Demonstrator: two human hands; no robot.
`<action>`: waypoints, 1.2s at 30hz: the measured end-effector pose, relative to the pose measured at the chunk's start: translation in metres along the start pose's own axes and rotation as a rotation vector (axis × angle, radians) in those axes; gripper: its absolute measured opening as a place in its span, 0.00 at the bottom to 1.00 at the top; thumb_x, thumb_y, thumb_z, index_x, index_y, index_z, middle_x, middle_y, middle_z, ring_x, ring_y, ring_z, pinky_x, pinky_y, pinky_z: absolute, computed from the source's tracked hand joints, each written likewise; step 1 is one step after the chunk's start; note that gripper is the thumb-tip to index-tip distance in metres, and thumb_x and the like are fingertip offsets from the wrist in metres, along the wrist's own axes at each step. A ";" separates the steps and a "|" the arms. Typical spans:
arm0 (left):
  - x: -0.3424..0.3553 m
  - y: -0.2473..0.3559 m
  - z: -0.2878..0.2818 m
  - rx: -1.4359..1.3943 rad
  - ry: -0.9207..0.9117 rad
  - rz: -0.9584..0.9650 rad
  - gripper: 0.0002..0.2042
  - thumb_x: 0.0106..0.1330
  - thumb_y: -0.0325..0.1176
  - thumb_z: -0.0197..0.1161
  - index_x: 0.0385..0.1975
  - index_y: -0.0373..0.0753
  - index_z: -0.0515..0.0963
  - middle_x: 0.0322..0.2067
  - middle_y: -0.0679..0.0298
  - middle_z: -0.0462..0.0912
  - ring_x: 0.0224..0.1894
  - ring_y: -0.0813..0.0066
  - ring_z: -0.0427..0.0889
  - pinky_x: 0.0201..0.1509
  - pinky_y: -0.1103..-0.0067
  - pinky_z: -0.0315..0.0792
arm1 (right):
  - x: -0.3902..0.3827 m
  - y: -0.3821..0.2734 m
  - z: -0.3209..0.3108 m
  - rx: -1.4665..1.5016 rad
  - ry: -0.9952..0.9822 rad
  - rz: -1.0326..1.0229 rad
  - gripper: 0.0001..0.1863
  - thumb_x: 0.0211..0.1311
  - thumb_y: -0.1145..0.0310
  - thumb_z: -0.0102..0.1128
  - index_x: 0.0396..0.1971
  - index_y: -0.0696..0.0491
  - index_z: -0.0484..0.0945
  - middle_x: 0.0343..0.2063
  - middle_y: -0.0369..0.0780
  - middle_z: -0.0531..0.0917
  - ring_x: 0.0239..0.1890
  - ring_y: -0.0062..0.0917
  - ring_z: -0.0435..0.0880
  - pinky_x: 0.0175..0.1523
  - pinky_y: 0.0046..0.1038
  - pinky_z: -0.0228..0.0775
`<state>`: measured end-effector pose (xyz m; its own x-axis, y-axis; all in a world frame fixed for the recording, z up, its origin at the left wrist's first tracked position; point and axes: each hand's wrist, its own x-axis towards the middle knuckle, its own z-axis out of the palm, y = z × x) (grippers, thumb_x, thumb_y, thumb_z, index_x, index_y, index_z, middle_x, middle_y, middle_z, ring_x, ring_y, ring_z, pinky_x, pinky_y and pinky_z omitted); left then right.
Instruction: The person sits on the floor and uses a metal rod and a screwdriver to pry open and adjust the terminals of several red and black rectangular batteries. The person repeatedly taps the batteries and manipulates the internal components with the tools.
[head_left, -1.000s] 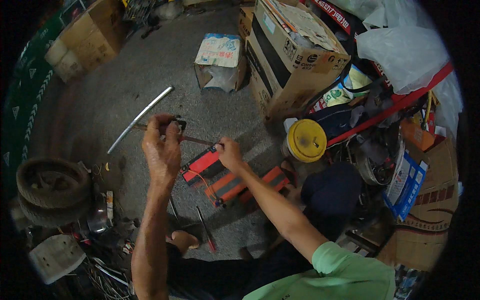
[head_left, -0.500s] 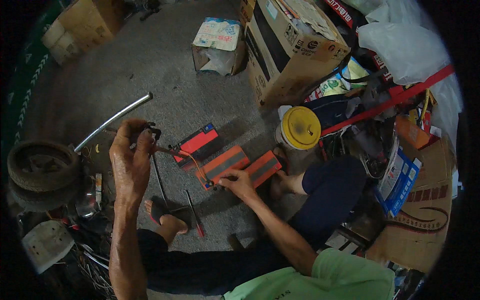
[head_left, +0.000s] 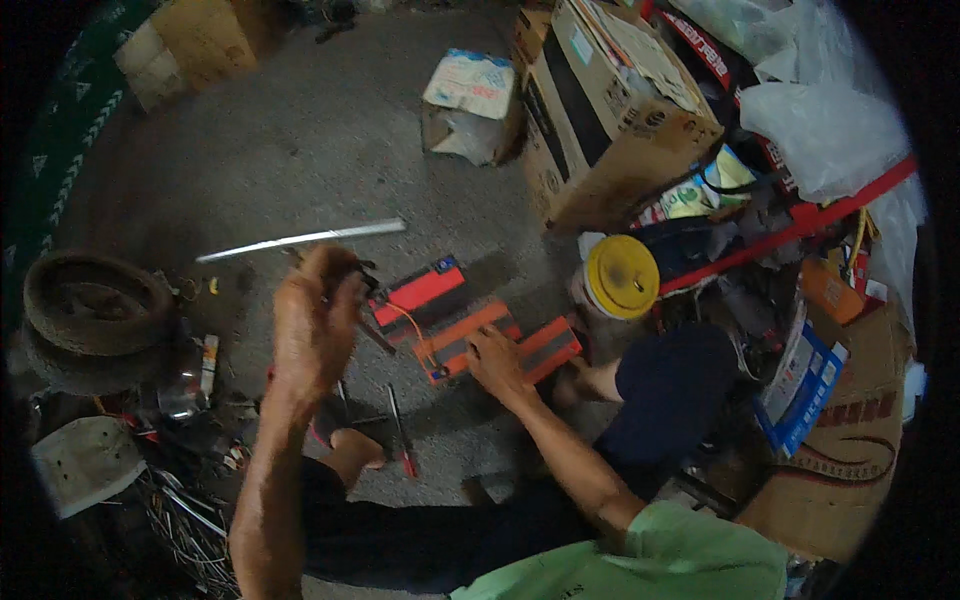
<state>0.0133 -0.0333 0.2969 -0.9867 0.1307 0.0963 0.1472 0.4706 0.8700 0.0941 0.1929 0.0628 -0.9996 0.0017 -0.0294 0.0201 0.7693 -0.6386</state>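
Three red or orange batteries with dark bands lie on the grey floor before me. My left hand is raised left of the red one, closed around a dark thing whose kind is hidden and blurred. A brownish bar slants down from beside its fingers. My right hand has curled fingers over the middle battery; what they pinch, if anything, is smeared. The third battery lies to its right. An orange wire runs from the red battery to the middle one's near end.
A silver tube shows beyond my left hand; I cannot tell whether I hold it. A red-handled screwdriver lies near my foot. Stacked tyres stand left. Cardboard boxes, a yellow-lidded bucket and clutter stand right.
The view has shifted slightly. My right hand has moved from the wire's near end up over the middle battery. The silver tube has swung from steeply slanted to nearly level. My left hand stays closed.
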 end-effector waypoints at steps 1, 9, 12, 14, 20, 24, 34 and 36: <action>-0.002 -0.007 0.002 0.055 -0.023 0.041 0.08 0.67 0.22 0.60 0.44 0.33 0.76 0.34 0.63 0.81 0.33 0.78 0.79 0.37 0.78 0.76 | -0.001 -0.001 -0.001 -0.004 -0.039 -0.008 0.13 0.58 0.70 0.61 0.44 0.55 0.82 0.41 0.49 0.82 0.43 0.48 0.82 0.47 0.44 0.75; -0.008 -0.015 0.027 0.370 -0.298 0.202 0.09 0.65 0.30 0.61 0.43 0.36 0.77 0.40 0.47 0.82 0.45 0.45 0.82 0.47 0.58 0.76 | 0.046 -0.021 -0.114 0.311 0.172 0.148 0.17 0.62 0.67 0.66 0.48 0.60 0.81 0.37 0.47 0.87 0.39 0.30 0.85 0.46 0.34 0.76; -0.022 -0.016 0.043 0.448 -0.431 0.261 0.10 0.65 0.29 0.60 0.45 0.36 0.74 0.41 0.47 0.82 0.46 0.46 0.82 0.49 0.57 0.76 | 0.062 -0.073 -0.190 0.589 0.209 -0.046 0.15 0.68 0.64 0.61 0.46 0.61 0.80 0.30 0.40 0.83 0.29 0.21 0.81 0.37 0.25 0.74; -0.027 -0.014 0.050 0.402 -0.499 0.250 0.13 0.65 0.29 0.60 0.48 0.36 0.73 0.42 0.47 0.81 0.45 0.46 0.82 0.46 0.58 0.77 | 0.062 -0.109 -0.225 0.550 0.034 -0.154 0.16 0.71 0.61 0.58 0.45 0.60 0.80 0.31 0.40 0.83 0.29 0.20 0.81 0.37 0.26 0.74; -0.022 -0.006 0.063 0.420 -0.538 0.323 0.17 0.58 0.24 0.64 0.48 0.35 0.72 0.42 0.50 0.81 0.41 0.45 0.84 0.39 0.58 0.78 | 0.048 -0.149 -0.230 0.501 -0.662 -0.029 0.19 0.73 0.55 0.53 0.42 0.58 0.80 0.28 0.37 0.82 0.30 0.19 0.81 0.36 0.27 0.74; -0.014 0.000 0.067 0.371 -0.611 0.338 0.19 0.56 0.23 0.65 0.49 0.35 0.73 0.42 0.49 0.81 0.41 0.46 0.84 0.41 0.58 0.78 | 0.055 -0.147 -0.223 0.461 -0.588 -0.029 0.21 0.71 0.52 0.56 0.37 0.59 0.81 0.24 0.36 0.80 0.26 0.19 0.77 0.33 0.27 0.71; -0.011 -0.001 0.085 0.315 -0.630 0.380 0.18 0.60 0.22 0.61 0.51 0.33 0.74 0.54 0.44 0.75 0.56 0.47 0.78 0.53 0.61 0.77 | 0.063 -0.142 -0.225 0.591 -0.460 -0.027 0.15 0.65 0.60 0.66 0.32 0.59 0.82 0.21 0.31 0.78 0.26 0.12 0.74 0.29 0.22 0.66; -0.006 0.013 0.084 0.214 -0.437 0.527 0.15 0.62 0.22 0.60 0.50 0.33 0.74 0.60 0.43 0.67 0.55 0.44 0.78 0.53 0.60 0.77 | 0.062 -0.145 -0.243 0.639 -0.377 -0.002 0.13 0.64 0.63 0.67 0.32 0.59 0.82 0.22 0.30 0.78 0.27 0.11 0.74 0.30 0.21 0.66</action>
<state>0.0273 0.0452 0.2671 -0.6696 0.7042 0.2360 0.6510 0.4036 0.6429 0.0240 0.2366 0.3401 -0.9269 -0.3068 -0.2162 0.1420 0.2467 -0.9586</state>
